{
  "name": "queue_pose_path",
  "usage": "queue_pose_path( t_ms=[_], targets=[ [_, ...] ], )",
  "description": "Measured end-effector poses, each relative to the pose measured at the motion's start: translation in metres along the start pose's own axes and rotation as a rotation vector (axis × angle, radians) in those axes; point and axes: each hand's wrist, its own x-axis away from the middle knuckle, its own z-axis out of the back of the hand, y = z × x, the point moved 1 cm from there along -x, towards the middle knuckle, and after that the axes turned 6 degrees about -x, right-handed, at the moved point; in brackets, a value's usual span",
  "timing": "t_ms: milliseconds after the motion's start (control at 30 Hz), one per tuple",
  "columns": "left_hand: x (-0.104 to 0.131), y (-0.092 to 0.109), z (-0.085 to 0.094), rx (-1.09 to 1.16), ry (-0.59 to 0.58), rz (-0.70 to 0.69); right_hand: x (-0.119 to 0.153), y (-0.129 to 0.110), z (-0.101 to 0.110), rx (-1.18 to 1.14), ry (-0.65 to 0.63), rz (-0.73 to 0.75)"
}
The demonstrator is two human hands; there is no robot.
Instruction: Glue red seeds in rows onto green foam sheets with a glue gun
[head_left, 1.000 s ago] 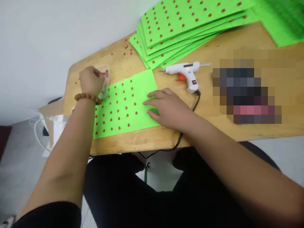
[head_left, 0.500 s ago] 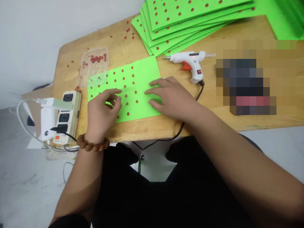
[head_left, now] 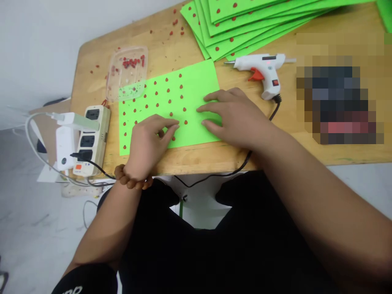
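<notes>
One green sheet [head_left: 196, 77] lies flat on the table [head_left: 98, 53] in front of the seated person, bearing rows of red dots [head_left: 185, 122]. The left hand [head_left: 147, 141] is over its near part, thumb and forefinger closed to a pinch among the dots; whether a piece is held between them, I cannot tell. The right hand [head_left: 234, 118] rests on the sheet's right side, fingers spread, gripping nothing visible. Sound practice, in my judgement: steady the sheet with light, even pressure, line each dot up with its row, and press straight down without sliding. The clear tub [head_left: 114, 87] overlaps the sheet's far left corner; it would be better set off the edge. Beyond the right hand, the glue gun [head_left: 259, 62] lies on its side near the stack [head_left: 263, 24]; its tip should be treated as hot.
</notes>
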Motion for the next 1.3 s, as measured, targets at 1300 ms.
queue_pose_path(
  t_ms=[1300],
  targets=[
    [0.002,0.01,-0.014,-0.236,-0.137,-0.128,-0.001,0.001,0.0,-0.063,-0.004,-0.01]
  ],
)
